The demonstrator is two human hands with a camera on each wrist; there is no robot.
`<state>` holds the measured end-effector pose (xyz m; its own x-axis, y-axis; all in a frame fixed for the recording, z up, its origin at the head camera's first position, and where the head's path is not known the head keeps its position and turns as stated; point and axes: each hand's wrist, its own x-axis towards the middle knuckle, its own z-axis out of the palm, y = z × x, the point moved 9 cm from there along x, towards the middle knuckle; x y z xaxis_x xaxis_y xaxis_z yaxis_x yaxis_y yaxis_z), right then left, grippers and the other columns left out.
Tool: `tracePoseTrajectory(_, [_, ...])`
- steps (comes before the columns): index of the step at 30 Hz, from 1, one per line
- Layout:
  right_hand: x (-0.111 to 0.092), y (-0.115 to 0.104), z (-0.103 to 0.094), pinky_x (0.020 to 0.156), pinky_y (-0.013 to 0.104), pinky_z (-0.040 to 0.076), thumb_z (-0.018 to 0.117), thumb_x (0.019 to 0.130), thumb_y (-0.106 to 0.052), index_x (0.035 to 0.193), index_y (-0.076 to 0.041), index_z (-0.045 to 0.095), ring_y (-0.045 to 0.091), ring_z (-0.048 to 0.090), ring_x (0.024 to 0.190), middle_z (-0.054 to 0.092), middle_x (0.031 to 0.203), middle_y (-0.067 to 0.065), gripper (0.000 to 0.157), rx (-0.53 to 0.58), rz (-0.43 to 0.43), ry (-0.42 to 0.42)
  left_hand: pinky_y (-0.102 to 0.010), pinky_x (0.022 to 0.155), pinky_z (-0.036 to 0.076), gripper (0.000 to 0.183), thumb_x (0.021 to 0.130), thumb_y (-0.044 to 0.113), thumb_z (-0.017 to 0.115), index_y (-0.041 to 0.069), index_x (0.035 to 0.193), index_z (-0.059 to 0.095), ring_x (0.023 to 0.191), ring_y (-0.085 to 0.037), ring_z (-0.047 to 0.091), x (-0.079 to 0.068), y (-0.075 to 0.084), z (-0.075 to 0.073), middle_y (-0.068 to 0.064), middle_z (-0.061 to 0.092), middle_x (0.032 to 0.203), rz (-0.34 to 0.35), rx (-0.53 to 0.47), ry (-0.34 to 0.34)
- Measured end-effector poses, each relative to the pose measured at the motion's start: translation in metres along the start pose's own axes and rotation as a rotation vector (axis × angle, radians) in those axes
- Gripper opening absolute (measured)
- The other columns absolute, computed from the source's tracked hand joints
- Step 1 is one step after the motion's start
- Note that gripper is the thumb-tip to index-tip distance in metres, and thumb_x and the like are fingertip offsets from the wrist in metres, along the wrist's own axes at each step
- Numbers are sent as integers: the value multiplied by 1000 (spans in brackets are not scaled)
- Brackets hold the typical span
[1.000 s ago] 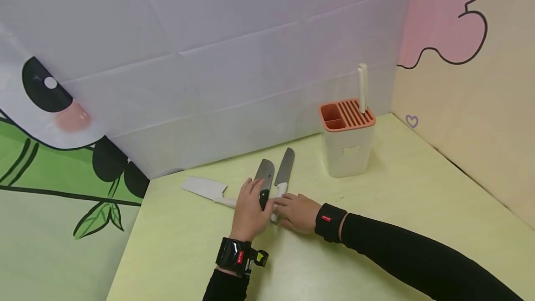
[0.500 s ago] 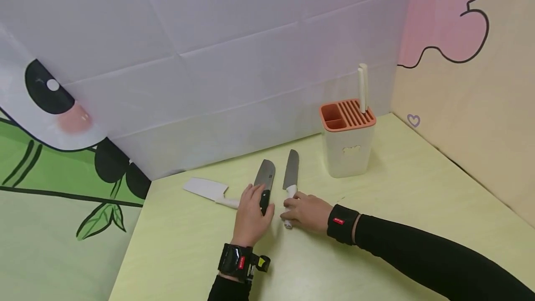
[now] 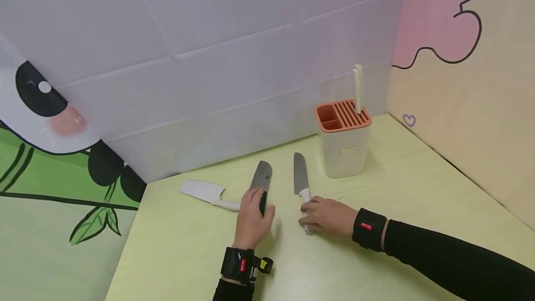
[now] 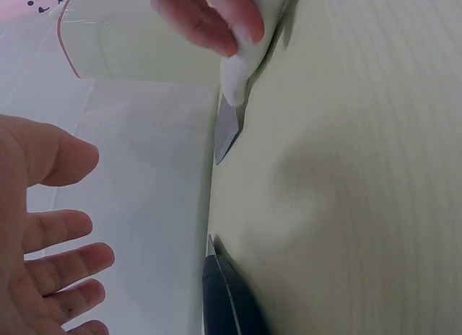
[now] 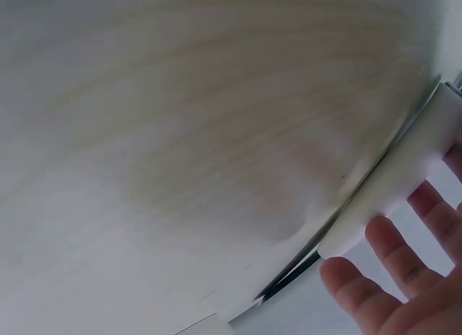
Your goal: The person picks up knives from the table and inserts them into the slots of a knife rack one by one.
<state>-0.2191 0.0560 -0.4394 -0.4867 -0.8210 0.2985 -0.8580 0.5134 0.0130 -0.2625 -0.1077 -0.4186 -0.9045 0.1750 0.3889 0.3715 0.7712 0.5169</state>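
Note:
My right hand (image 3: 330,217) grips the white handle of a kitchen knife (image 3: 300,173) lying on the table, its blade pointing away. In the right wrist view the fingertips meet the side of that white handle (image 5: 404,165). My left hand (image 3: 252,222) is over a black-handled knife (image 3: 262,174), with thumb and fingers spread. Seen from the left wrist, a gap separates those fingers (image 4: 76,266) from the dark handle (image 4: 227,299). A white cleaver (image 3: 202,191) lies to the left, the end of its handle close to the left hand.
A cream knife holder (image 3: 344,154) with an orange slotted top stands at the back right. Two white handles (image 3: 358,89) stick up from its slots. Walls printed with cartoons border the pale yellow table (image 3: 175,254) at the back and right.
My right hand has slid the white-handled knife to the right, away from the black-handled one, and its blade now tilts leftward. The left hand has stayed near the black-handled knife.

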Motion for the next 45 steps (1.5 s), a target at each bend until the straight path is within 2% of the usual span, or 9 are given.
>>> tracePoseTrajectory(5, [-20,12,-4,87,34,51,65,92,-24,108,-19,72,24,56,105,61,117,6,18,85,73,-32,-50,105,36,50,88,22,65,5,134,54,136,-35,35,2,5,2,-14,51,135,13,-18,-5])
tracePoseTrajectory(12, [-36,36,-6,86,34,51,66,92,-20,105,-13,73,20,56,102,60,115,6,17,193,198,13,-49,104,38,49,88,21,67,4,133,55,136,-34,35,7,9,-3,-12,53,133,56,26,10])
tracePoseTrajectory(15, [-38,46,-5,85,34,51,66,91,-19,98,-12,74,19,57,98,61,110,5,13,202,241,22,-49,105,37,50,88,21,68,3,133,55,136,-34,36,7,8,-6,-13,53,133,66,39,14])
tracePoseTrajectory(19, [-38,62,-6,75,31,51,71,86,-15,84,-13,73,14,57,84,60,96,1,4,216,312,41,-49,105,37,51,87,19,69,4,134,54,136,-33,36,5,4,-8,-13,53,134,57,49,20])
tracePoseTrajectory(24, [-46,90,-1,60,27,43,77,80,-17,73,-16,63,10,48,68,51,78,-4,17,307,537,-6,-49,104,39,50,87,20,68,4,133,55,135,-32,37,0,2,-9,-13,53,133,59,75,35])
tracePoseTrajectory(27, [-55,101,7,57,28,37,80,79,-21,77,-13,55,12,43,65,46,72,-3,25,392,684,-61,-49,104,38,50,87,20,68,4,132,56,135,-33,37,-2,1,-7,-13,54,132,59,76,27])
tracePoseTrajectory(30, [-62,104,16,57,29,37,80,78,-26,89,-9,54,14,45,64,47,72,0,33,457,780,-117,-48,105,38,50,87,20,68,4,132,56,134,-33,37,-5,1,-7,-12,54,131,63,77,27])
tracePoseTrajectory(35, [-60,104,22,57,30,42,79,77,-30,93,-9,56,15,51,64,53,73,1,35,506,840,-182,-47,105,38,49,87,18,69,4,132,56,134,-33,38,-4,3,-12,-12,55,130,75,91,42])
tracePoseTrajectory(45, [-61,109,18,53,29,42,74,79,-23,86,-7,57,16,52,61,55,72,2,24,498,848,-231,-49,103,40,50,84,17,72,1,129,58,132,-35,41,0,17,-21,-14,55,129,134,105,101])
